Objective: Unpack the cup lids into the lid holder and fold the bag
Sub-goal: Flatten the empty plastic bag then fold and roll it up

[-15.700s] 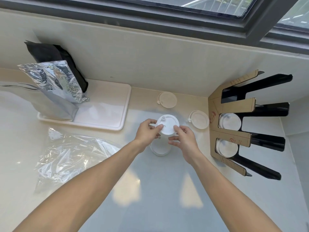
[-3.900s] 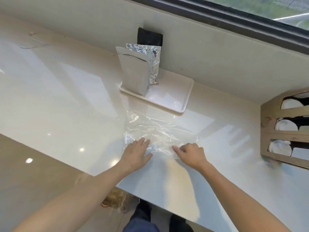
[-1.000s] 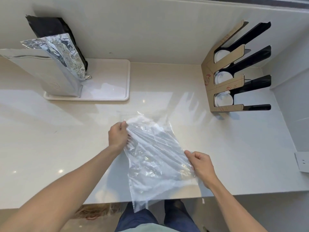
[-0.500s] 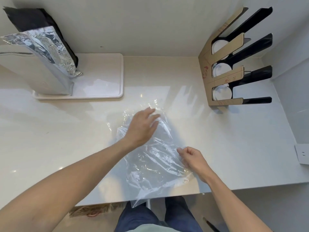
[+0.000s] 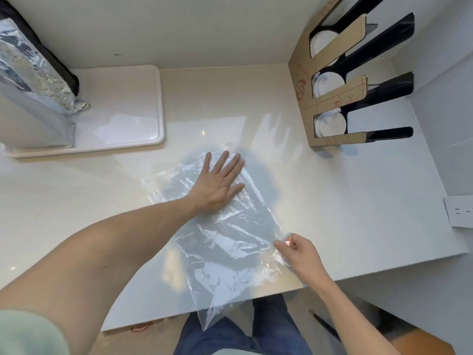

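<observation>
A clear plastic bag (image 5: 227, 249) lies spread out on the white counter, its near corner hanging over the front edge. My left hand (image 5: 217, 183) presses flat on the bag's far end, fingers apart. My right hand (image 5: 298, 254) pinches the bag's right edge near the counter front. The cardboard-and-black lid holder (image 5: 330, 98) stands at the back right, with white cup lids (image 5: 330, 124) in its slots.
A white tray (image 5: 128, 108) sits at the back left, carrying a silver foil pouch (image 5: 33, 80) and a black pouch behind it. A wall socket (image 5: 460, 211) is on the right wall. The counter's front edge (image 5: 358, 275) runs close below my right hand.
My left hand has gone from gripping the bag's left edge to lying flat on its far end. The bag is now smoothed out flatter; my right hand keeps its pinch.
</observation>
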